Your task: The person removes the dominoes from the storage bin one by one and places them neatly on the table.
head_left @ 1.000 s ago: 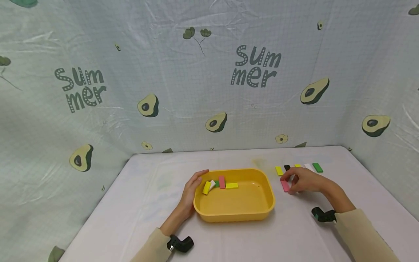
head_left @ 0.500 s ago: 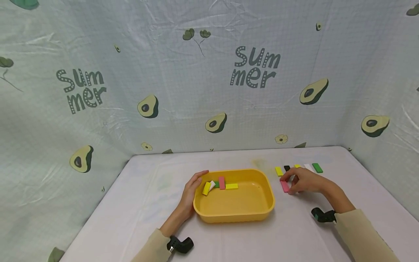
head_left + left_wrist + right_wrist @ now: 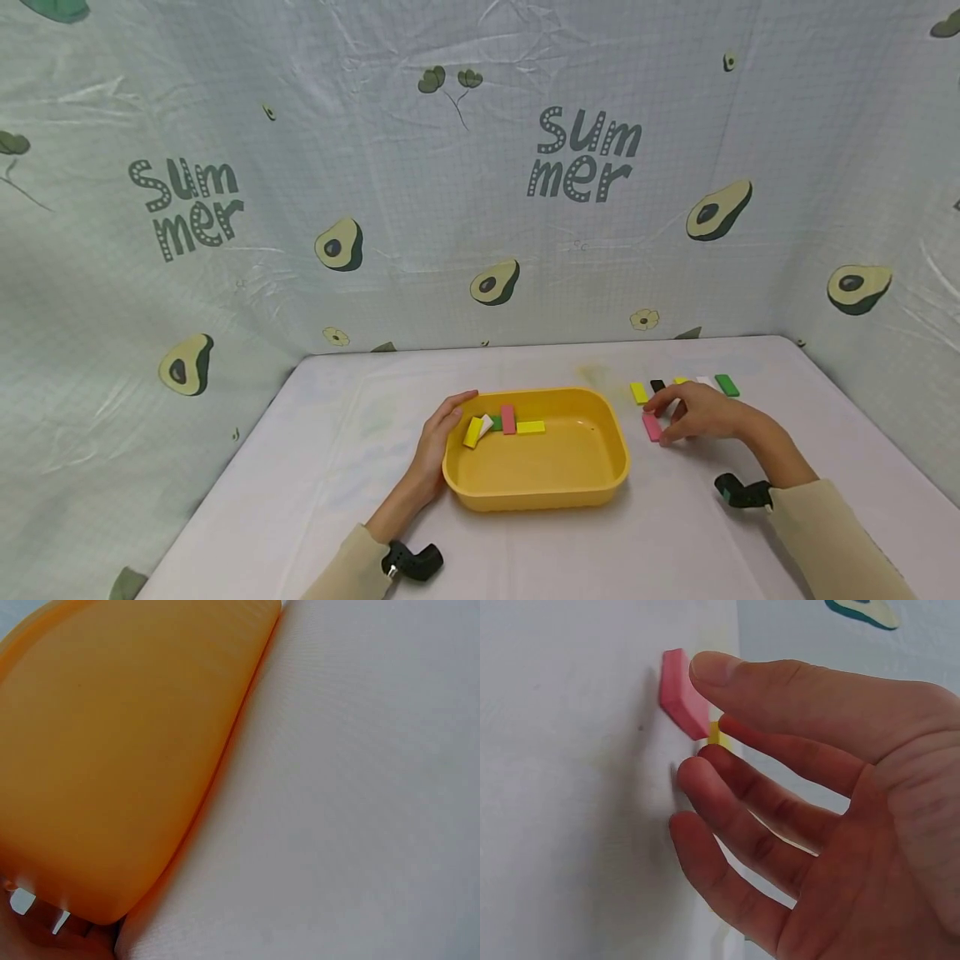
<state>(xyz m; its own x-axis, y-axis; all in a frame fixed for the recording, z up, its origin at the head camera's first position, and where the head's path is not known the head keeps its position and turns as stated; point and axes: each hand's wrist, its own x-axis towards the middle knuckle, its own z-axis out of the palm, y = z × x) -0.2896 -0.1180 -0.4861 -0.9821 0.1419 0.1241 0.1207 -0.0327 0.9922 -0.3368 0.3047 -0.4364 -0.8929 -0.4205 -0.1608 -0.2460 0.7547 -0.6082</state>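
In the head view, my left hand (image 3: 433, 448) grips the left side of the yellow box (image 3: 536, 502), its fingers round the back left corner. Part of that hand (image 3: 56, 941) shows at the box's wall (image 3: 127, 757) in the left wrist view. A pink block (image 3: 651, 427) lies on the table right of the box, with my right hand (image 3: 701, 414) over it. From the right wrist, my hand (image 3: 810, 802) has loosely bent, spread fingers; the thumb overlaps an edge of the pink block (image 3: 681, 697), and no firm grip shows.
Inside the box lie several blocks: yellow (image 3: 473, 432), white, green, pink (image 3: 508, 419) and another yellow (image 3: 531, 427). Behind my right hand is a row with yellow (image 3: 638, 393), black (image 3: 657, 385), yellow, white and green (image 3: 727, 385) blocks. A patterned sheet hangs beyond the table (image 3: 360, 492).
My right hand has shifted very slightly to the right, while the pink block beside it looks almost unmoved. The left hand and the box have stayed in place.
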